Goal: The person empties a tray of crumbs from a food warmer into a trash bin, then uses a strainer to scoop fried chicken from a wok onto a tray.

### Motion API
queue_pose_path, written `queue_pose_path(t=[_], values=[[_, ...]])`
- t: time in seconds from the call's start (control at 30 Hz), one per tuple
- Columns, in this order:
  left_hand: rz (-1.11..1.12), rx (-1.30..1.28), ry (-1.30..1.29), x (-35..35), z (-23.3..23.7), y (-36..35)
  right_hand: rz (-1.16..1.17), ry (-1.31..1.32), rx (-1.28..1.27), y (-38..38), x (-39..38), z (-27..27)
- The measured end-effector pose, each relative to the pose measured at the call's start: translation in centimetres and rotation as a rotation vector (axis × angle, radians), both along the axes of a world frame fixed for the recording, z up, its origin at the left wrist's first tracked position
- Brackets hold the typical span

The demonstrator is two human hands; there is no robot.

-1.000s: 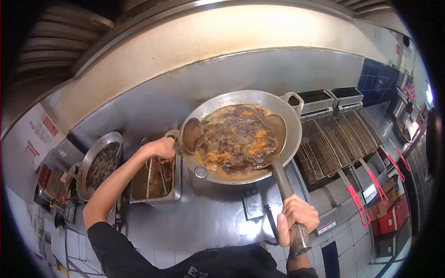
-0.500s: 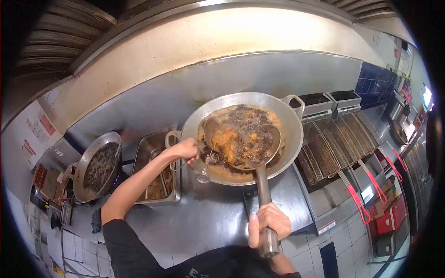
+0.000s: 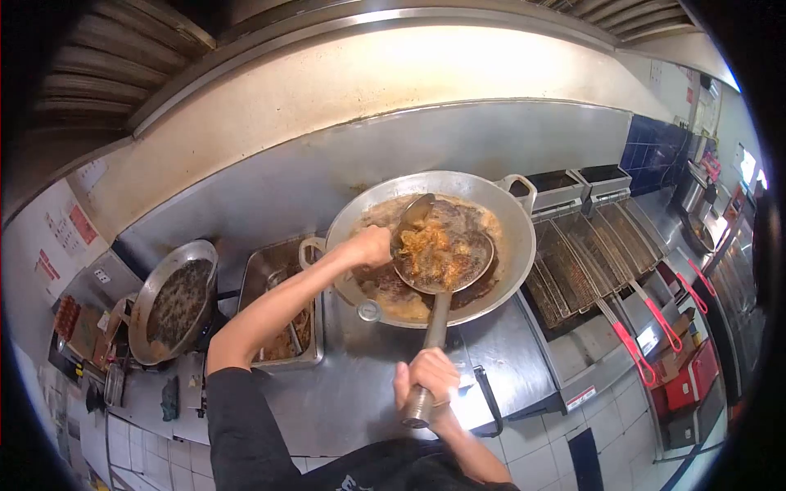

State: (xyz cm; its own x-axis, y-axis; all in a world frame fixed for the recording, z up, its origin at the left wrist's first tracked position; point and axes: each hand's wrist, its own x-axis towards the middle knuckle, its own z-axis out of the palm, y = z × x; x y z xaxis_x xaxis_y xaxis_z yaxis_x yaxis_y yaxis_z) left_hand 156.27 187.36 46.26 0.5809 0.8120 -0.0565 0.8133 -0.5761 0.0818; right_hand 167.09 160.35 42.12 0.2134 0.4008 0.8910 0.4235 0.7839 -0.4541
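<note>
A large metal wok (image 3: 517, 233) holds bubbling brown oil. My right hand (image 3: 432, 375) is wrapped round the thick metal handle of a wide round strainer (image 3: 440, 315), whose bowl lies in the wok. Golden-brown fried pieces (image 3: 434, 250) are gathered in that bowl. Over the wok's left side, my left hand (image 3: 372, 246) is closed on what looks like a ladle (image 3: 419, 209); its dark rounded bowl touches or overlaps the food. Most of its handle is hidden by the fist. A round-dial thermometer (image 3: 368, 311) sits at the wok's front left rim.
A second wok of dark oil (image 3: 151, 295) stands at the left. Between the woks is a metal pan (image 3: 309, 348) with brown bits and a utensil. Fryer baskets (image 3: 565, 258) with red handles (image 3: 634, 356) are on the right. A steel counter (image 3: 360, 393) runs along the front.
My left hand has moved right and up, bringing the ladle to the far side of the fried pieces. The strainer's handle and my right hand have shifted left.
</note>
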Motion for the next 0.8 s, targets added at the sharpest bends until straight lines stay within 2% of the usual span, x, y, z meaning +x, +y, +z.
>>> queue_pose_path(t=[0.07,0.13,0.2,0.33,0.43,0.5,0.63,0.7,0.8], values=[[0.026,-0.017,0.038,0.8,2.3,-2.3,0.004,0.068,0.084,-0.5,-0.7,-1.2],[-0.042,0.077,0.048,0.2,3.5,-2.9,0.017,0.106,0.073,-0.2,-0.1,-1.0],[0.039,-0.075,-0.014,-0.2,3.8,-4.2,-0.02,-0.031,0.047,0.7,-0.2,-1.7],[-0.073,0.091,-0.141,-2.2,4.4,-5.3,-0.053,0.038,0.112,0.2,-0.1,-2.9],[0.006,0.116,-0.098,-3.6,4.8,-3.9,-0.016,0.011,0.058,0.8,0.2,-2.6],[0.136,0.082,-0.078,-4.1,5.1,-3.0,-0.001,-0.035,0.025,0.8,0.0,-2.8],[0.217,0.147,0.025,-5.7,3.5,-0.3,0.007,-0.034,0.029,-0.5,0.9,-2.6],[0.345,-0.033,0.049,-5.7,2.4,0.8,0.025,-0.103,0.01,0.1,0.7,-2.2],[0.28,-0.131,0.038,-5.2,-0.6,4.3,0.05,-0.169,0.035,0.1,0.2,-1.1]])
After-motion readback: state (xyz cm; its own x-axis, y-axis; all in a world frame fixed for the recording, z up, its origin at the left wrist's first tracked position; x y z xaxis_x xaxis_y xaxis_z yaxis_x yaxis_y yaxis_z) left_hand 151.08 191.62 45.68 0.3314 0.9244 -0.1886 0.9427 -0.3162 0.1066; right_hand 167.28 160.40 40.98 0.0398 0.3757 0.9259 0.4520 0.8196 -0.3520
